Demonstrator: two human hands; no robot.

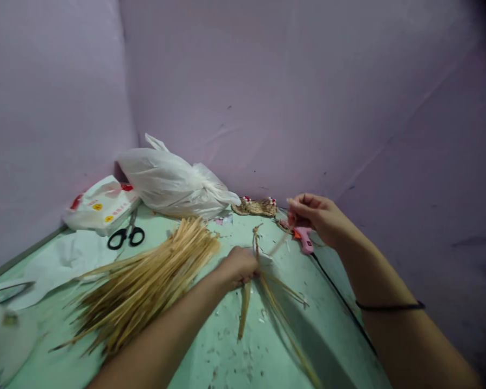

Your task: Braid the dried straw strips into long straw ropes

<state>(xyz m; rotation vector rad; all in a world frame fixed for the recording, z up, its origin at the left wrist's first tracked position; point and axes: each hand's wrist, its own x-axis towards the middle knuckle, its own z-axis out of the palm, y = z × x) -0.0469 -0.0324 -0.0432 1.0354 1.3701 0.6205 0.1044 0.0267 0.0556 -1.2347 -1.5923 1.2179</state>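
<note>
My left hand (240, 266) is closed around a thin braid (256, 243) of dried straw, whose knotted tip points up above the fingers. Loose strips (281, 319) hang from that grip toward the front of the table. Raised to the right, my right hand (314, 216) pinches a single straw strip (279, 244), blurred and slanting down to the left hand. Just below the right hand lies a pink glue gun (305, 240) with a black cord. Left of my left hand, a large bundle of dried straw (157, 281) is spread on the table.
Black-handled scissors (127, 236) lie behind the bundle, beside a white and red packet (105, 205). A tied white plastic bag (174, 181) rests against the wall. Woven straw pieces with red and white trim (255, 207) sit at the back. Scraps litter the green table (227, 346).
</note>
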